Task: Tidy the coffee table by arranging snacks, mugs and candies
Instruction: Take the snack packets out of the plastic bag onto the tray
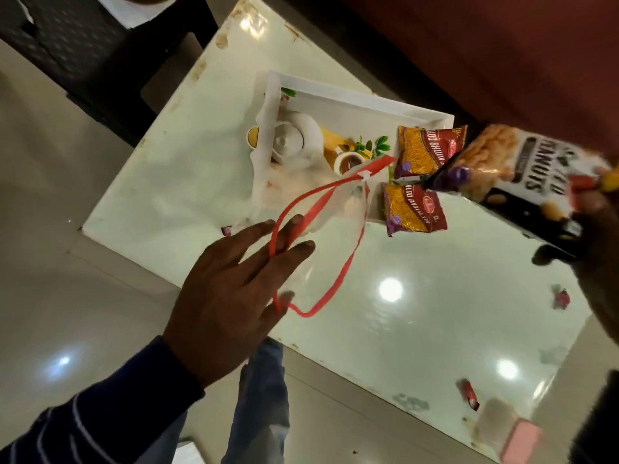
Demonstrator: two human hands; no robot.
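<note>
While the left hand (231,296) spreads its fingers (294,251) inside the zip pouch (321,236) mouth, the right hand (593,229), clamped on the peanuts packet (522,182), should aim squarely into it.

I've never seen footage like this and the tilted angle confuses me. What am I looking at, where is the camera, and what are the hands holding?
There is no machine here: a camera worn on a person's head looks down at their own two hands, which is why the view tilts. Below is a glossy white coffee table. The left hand, fingers spread, props open a clear zip bag with a red seal. The right hand grips a peanuts packet and what look like small candies. A white tray holds an upturned mug. Two Aloo Bhujia packets lie at the tray's edge, and wrapped candies are scattered on the table.
</note>
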